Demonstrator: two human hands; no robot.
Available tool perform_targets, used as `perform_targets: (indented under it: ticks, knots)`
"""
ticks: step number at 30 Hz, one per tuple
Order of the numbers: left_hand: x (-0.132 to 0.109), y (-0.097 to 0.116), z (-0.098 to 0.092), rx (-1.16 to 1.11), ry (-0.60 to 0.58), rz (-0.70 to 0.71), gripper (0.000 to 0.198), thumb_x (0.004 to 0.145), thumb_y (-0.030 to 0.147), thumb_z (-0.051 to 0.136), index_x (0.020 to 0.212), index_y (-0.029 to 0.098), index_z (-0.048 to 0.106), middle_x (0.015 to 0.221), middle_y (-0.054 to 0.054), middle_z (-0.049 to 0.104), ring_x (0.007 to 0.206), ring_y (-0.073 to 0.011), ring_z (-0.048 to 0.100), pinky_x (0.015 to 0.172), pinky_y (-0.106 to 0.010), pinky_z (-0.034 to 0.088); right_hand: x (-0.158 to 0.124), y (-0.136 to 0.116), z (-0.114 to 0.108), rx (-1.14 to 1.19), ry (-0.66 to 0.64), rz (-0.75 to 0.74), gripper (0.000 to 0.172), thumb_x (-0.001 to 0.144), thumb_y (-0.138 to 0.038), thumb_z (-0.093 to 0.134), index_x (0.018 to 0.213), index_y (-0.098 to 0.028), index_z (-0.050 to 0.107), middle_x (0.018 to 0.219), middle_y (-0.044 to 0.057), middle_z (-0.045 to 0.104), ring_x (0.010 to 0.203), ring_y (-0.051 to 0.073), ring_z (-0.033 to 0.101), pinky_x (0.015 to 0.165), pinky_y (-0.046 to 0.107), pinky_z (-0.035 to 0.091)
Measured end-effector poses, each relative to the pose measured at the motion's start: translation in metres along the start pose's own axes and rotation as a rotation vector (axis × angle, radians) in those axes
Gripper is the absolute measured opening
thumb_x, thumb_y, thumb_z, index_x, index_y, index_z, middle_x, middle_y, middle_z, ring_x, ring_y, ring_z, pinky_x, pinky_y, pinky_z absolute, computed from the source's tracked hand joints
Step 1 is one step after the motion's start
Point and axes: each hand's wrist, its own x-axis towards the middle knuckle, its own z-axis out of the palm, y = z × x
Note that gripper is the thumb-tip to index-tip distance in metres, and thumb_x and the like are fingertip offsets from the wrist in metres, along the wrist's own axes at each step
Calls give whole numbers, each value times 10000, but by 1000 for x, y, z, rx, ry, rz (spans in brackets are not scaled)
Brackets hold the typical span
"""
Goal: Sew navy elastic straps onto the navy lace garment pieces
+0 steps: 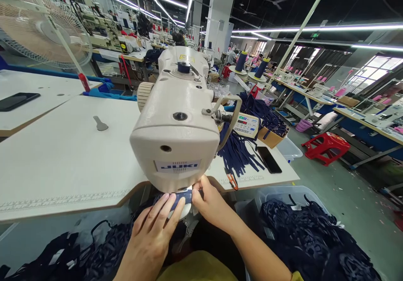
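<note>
A cream sewing machine (176, 117) stands in front of me on a white table (63, 163). Under its head lies a navy fabric strip (182, 197). My left hand (151, 235) rests flat on that strip, fingers stretched forward and together. My right hand (210, 205) pinches the strip's right end just beside the machine head. The needle area is hidden by the machine head.
Navy strips (239, 151) pile to the right of the machine near a control panel (246, 124), a phone (270, 159) and orange snips (232, 181). A bin of dark fabric (308, 230) sits lower right. Another phone (17, 101) and a fan (44, 24) are at left, a red stool (325, 146) at right.
</note>
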Motion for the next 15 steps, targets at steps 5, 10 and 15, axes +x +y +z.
perform_targets:
  ticks: [5,10,15]
  knots:
    - [-4,10,-22,-363,-36,-69,517,887,276,500,1368,133,374,1262,-133,564,1182,-187,512,991,-275,402,-31,-15,-17,-97,-302,-207,152,915,-344,536,846,-227,605,744,-44,623,688,113,591,624,199,427]
    - [7,24,-30,-914,-511,26,572,841,714,281,929,235,580,877,-52,632,838,-188,573,816,-312,465,-68,-39,-30,-8,-535,-597,304,966,-362,434,839,-220,672,776,-5,696,682,91,642,657,145,469]
    - [-3,6,-14,-843,-616,-309,572,887,658,236,586,196,390,582,28,416,544,-105,372,557,-251,319,-84,-37,-61,21,-54,-453,166,910,-322,562,858,-222,684,770,15,717,683,132,664,667,198,514]
